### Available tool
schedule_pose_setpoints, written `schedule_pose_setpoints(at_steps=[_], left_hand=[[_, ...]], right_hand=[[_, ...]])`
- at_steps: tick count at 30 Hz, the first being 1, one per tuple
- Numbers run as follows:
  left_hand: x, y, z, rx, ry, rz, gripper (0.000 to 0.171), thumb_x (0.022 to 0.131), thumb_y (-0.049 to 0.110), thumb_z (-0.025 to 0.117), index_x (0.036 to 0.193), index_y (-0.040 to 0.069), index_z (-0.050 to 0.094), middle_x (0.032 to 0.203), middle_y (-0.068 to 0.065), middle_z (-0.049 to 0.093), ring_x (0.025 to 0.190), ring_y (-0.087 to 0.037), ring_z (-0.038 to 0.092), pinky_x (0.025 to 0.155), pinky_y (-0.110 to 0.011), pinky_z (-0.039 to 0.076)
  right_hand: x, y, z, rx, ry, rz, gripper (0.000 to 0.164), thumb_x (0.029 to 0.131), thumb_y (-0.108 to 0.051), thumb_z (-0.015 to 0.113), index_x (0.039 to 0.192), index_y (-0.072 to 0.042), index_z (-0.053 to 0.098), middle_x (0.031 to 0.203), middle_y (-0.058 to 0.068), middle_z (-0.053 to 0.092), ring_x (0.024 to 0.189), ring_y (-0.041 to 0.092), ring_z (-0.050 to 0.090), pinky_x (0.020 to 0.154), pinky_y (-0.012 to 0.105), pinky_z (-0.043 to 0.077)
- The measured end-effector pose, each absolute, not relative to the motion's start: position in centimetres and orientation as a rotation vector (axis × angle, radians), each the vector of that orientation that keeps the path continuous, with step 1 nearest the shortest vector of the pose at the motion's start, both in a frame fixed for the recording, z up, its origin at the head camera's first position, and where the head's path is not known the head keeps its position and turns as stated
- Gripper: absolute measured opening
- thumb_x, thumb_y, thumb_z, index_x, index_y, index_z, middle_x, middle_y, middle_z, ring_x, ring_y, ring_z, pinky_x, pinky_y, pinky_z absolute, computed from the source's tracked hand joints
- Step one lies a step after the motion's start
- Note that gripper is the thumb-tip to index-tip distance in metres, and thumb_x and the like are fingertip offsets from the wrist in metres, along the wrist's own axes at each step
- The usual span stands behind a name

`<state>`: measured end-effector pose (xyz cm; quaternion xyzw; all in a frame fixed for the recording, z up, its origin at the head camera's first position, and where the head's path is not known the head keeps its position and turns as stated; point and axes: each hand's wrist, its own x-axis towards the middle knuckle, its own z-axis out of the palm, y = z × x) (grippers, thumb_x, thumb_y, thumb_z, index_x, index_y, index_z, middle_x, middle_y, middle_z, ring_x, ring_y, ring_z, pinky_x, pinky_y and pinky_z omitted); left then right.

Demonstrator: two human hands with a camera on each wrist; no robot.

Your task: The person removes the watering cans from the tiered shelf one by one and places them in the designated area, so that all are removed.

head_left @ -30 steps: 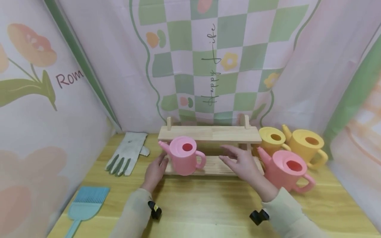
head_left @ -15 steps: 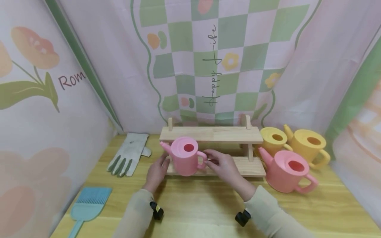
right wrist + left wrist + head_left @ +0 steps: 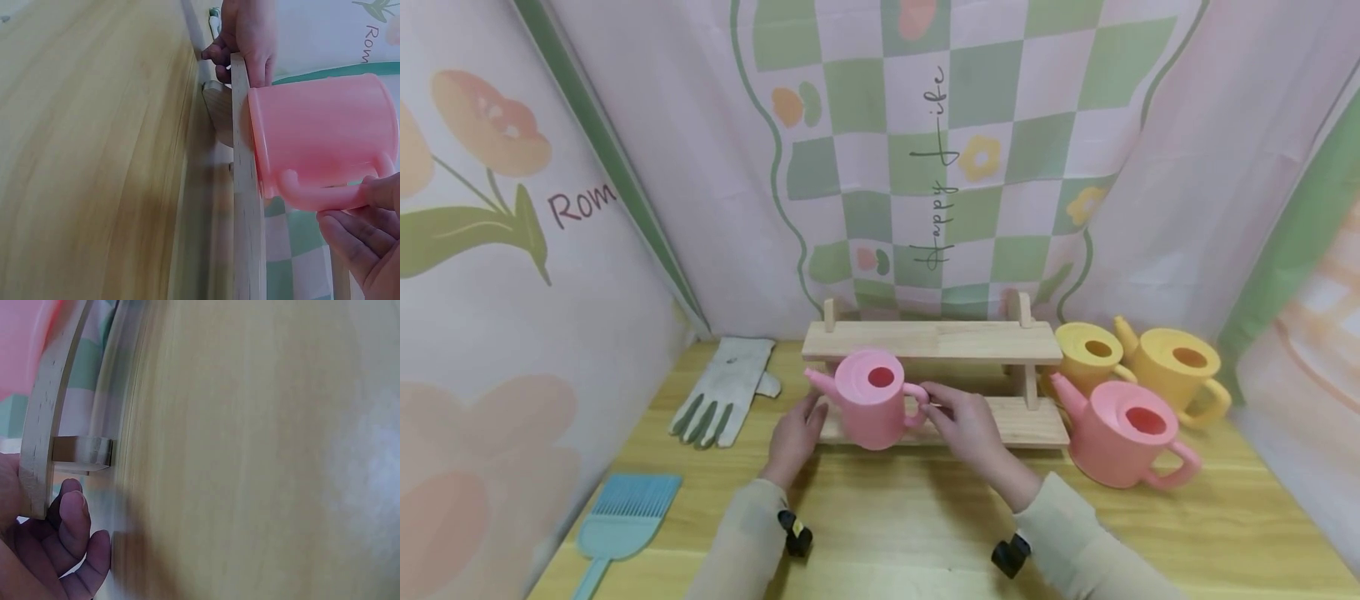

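A pink watering can (image 3: 871,410) stands on the lower board of a two-tier wooden plant stand (image 3: 1022,422), spout to the left. Its handle (image 3: 325,199) faces right, and my right hand (image 3: 972,429) pinches it between thumb and fingers. At the left end of that board, my left hand (image 3: 793,437) grips the wood. The left wrist view has the thumb side above the board edge (image 3: 42,425) and curled fingers (image 3: 76,525) beneath it. The can's base sits close to the front edge of the board in the right wrist view.
Right of the stand are another pink watering can (image 3: 1120,442) and two yellow ones, a smaller one (image 3: 1078,354) and a larger one (image 3: 1172,362). A white-and-green glove (image 3: 722,392) and a blue brush (image 3: 617,525) lie on the left of the wooden table (image 3: 895,533).
My right hand has come in from the right and taken hold of the pink can's handle. The can has shifted slightly right and toward me. My left hand stays at the board's end.
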<state>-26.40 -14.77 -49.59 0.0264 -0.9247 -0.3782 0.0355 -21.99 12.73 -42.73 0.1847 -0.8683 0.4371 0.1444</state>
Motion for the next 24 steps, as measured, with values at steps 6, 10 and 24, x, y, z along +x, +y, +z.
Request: schedule_pose_setpoints(at_steps=[6, 10, 24], left_hand=[[-26.3, -14.7, -49.6, 0.071, -2.833, -1.155, 0.047, 0.102, 0.039, 0.049, 0.147, 0.025, 0.046, 0.143, -0.011, 0.051, 0.128, -0.039, 0.049, 0.105, -0.057, 0.038], [-26.4, -14.7, -49.5, 0.078, -2.839, -1.163, 0.046, 0.102, 0.039, 0.048, 0.146, 0.025, 0.047, 0.144, -0.01, 0.05, 0.129, -0.038, 0.048, 0.105, -0.057, 0.037], [-26.3, -14.8, -49.7, 0.037, -2.794, -1.167, 0.045, 0.102, 0.039, 0.048, 0.142, 0.02, 0.052, 0.139, -0.014, 0.054, 0.124, -0.041, 0.052, 0.102, -0.058, 0.04]], right_hand=[[-21.1, 13.7, -42.5, 0.499, -2.467, 1.232, 0.022, 0.092, -0.009, 0.067, 0.114, -0.012, 0.072, 0.102, 0.004, 0.073, 0.069, 0.012, 0.06, 0.061, 0.026, 0.055], [-20.5, 14.5, -42.0, 0.485, -2.441, 1.23, 0.025, 0.092, -0.008, 0.068, 0.116, -0.01, 0.071, 0.106, 0.005, 0.073, 0.077, 0.012, 0.064, 0.067, 0.028, 0.058], [-18.3, 18.7, -40.0, 0.38, -2.444, 1.222, 0.03, 0.091, -0.008, 0.069, 0.121, -0.005, 0.068, 0.096, 0.009, 0.073, 0.057, 0.011, 0.057, 0.053, 0.022, 0.053]])
